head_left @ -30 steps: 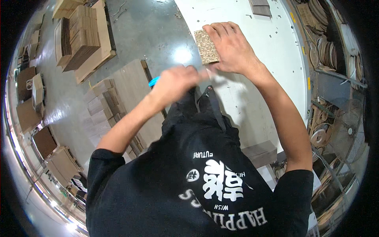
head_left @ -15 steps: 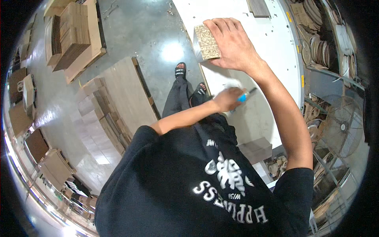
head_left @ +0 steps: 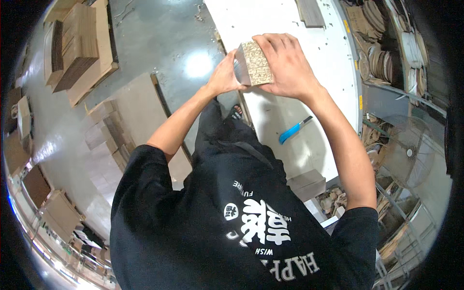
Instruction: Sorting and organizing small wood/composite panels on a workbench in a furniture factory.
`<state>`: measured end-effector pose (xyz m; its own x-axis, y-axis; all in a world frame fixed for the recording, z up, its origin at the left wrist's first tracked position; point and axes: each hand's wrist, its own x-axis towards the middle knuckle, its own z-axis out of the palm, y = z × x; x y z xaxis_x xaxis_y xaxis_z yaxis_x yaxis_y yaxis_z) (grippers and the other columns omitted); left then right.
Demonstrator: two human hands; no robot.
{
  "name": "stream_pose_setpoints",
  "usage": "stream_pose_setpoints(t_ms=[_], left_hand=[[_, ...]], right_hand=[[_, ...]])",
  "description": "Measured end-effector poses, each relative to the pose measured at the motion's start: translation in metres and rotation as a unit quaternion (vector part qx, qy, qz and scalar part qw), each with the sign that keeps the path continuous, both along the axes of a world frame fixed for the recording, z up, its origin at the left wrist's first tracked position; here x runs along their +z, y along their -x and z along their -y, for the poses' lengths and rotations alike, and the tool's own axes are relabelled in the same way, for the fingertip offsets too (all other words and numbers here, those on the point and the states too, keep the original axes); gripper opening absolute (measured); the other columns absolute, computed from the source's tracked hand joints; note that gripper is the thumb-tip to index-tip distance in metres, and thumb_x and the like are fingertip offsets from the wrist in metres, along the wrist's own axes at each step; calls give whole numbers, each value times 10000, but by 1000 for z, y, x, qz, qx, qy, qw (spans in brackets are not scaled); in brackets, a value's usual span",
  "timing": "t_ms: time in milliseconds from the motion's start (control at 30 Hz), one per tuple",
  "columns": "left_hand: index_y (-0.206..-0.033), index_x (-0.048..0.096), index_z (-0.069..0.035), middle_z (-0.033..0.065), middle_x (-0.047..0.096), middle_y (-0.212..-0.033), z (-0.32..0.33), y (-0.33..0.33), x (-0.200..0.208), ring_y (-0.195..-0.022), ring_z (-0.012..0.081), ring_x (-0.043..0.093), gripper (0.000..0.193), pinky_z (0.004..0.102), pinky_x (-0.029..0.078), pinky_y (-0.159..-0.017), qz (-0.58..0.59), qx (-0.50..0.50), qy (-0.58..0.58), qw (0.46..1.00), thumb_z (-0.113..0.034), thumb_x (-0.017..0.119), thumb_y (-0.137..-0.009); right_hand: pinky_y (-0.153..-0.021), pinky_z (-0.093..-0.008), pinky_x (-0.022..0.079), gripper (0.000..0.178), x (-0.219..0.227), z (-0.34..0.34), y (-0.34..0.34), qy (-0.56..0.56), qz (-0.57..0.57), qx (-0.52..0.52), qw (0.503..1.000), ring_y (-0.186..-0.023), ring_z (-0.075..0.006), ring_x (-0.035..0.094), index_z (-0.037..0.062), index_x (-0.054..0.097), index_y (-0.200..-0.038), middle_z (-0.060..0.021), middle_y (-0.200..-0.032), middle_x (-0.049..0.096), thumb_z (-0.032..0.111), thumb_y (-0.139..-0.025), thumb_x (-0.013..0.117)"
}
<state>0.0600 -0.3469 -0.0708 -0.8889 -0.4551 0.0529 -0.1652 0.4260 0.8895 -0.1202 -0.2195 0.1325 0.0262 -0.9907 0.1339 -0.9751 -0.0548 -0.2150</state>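
Fingers of both my hands are clamped on one particleboard block (head_left: 255,63), held in the air in the upper middle of the head view, above the near edge of the white workbench (head_left: 290,121). Right hand (head_left: 289,65) wraps over the block's far side with fingers draped along its top; left hand (head_left: 224,76) pinches the grey-faced side at the left. I judge the block's long axis runs roughly up-down in the frame, leaning slightly left at the top, speckled face turned toward the camera.

Risk, as I read it: the left-hand pinch is shallow, so the block could twist out and drop onto the bench or floor (head_left: 159,43). A blue-handled knife (head_left: 293,130) lies loose on the bench at centre right, close under my right forearm; a careless sweep could knock it off.
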Motion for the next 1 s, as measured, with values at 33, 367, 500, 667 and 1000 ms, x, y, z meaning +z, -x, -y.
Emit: stream_pose_setpoints(t_ms=[33, 367, 500, 667, 1000], left_hand=[[-1640, 340, 33, 311, 572, -1525, -1, -1, 0, -1440, 459, 576, 1327, 516, 474, -1231, -8, -5, -1, 1000, -389, 1028, -586], [-1598, 403, 80, 247, 626, -1479, 18, 0, 88, -1364, 355, 643, 1234, 470, 494, -1205, 117, -167, -268, 942, -344, 1032, -625], [-1641, 363, 72, 259, 593, -1509, 28, 24, 96, -1437, 374, 573, 1232, 520, 452, -1236, 203, -241, -401, 860, -306, 1021, -671], [-1659, 363, 53, 225, 617, -1482, 27, 62, 105, -1372, 320, 615, 1163, 448, 523, -1148, 370, -276, -418, 782, -365, 956, -750], [-1575, 532, -10, 216, 633, -1488, 1, 129, 124, -1279, 352, 663, 886, 491, 547, -1080, 553, -256, -404, 683, -646, 676, -974]], right_hand=[[-1255, -554, 377, 1005, -1, 1, 1, -1, -8, -5, 1000, -1400, -393, 574, 18, 519, -1539, -222, -1453, 612, 467, -743, 936], [-1278, -491, 402, 1147, 32, -20, 63, 57, 190, -169, 965, -1486, -440, 517, -21, 512, -1591, -274, -1561, 544, 455, -676, 1014], [-1328, -520, 356, 1409, -46, -118, 12, 110, 608, -466, 634, -1621, -396, 358, -18, 89, -1764, -276, -1764, 284, 504, -809, 984], [-1311, -516, 347, 1214, -94, -147, -114, 45, 781, -394, 482, -1564, -382, 398, 42, 74, -1791, -238, -1706, 366, 391, -925, 849], [-1016, -547, 605, 999, -95, -138, -121, 125, 863, -427, 241, -1409, -401, 577, -7, 305, -1710, -276, -1597, 476, 546, -1000, 740]])
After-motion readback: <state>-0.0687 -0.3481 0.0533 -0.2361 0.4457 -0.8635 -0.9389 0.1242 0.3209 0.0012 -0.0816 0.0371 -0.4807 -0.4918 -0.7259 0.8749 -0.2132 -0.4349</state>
